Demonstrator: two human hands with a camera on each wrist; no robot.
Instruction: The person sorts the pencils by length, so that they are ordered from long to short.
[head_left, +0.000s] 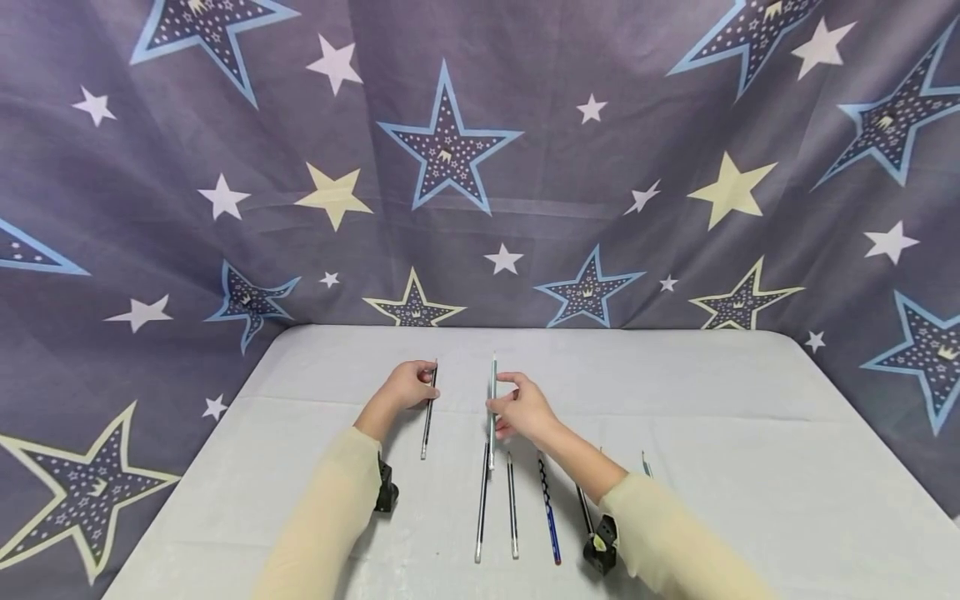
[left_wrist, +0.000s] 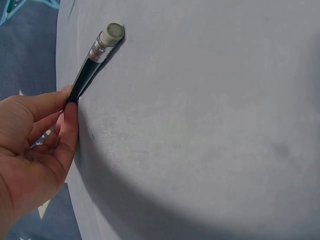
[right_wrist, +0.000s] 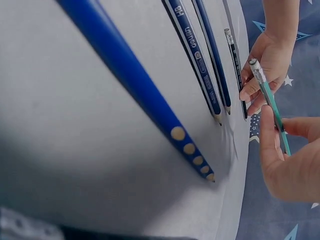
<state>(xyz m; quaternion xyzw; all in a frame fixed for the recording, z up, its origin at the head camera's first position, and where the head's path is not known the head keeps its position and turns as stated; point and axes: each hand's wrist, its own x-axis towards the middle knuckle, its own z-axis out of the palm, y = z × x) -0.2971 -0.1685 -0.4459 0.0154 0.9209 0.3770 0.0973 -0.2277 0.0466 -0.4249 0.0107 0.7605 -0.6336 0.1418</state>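
Note:
My left hand (head_left: 406, 386) pinches a dark pencil (head_left: 429, 421) near its upper end, between thumb and fingers. In the left wrist view this pencil's pale eraser and silver ferrule (left_wrist: 101, 47) point toward the camera. My right hand (head_left: 523, 407) grips a green pencil (right_wrist: 270, 95) between thumb and fingers, its tip pointing to the far side of the table. The green pencil's eraser end overlaps the top of a dark blue pencil (head_left: 482, 508) in the head view. Beside that lie a shorter-looking dark pencil (head_left: 513, 512) and a blue pencil with dotted grip (head_left: 550, 512).
Under my right forearm a black pencil (head_left: 584, 507) is partly hidden. Another green pencil (head_left: 647, 463) shows just past the right sleeve. A pale cloth covers the table (head_left: 720, 400), and a grey star-patterned curtain (head_left: 480, 233) hangs behind it.

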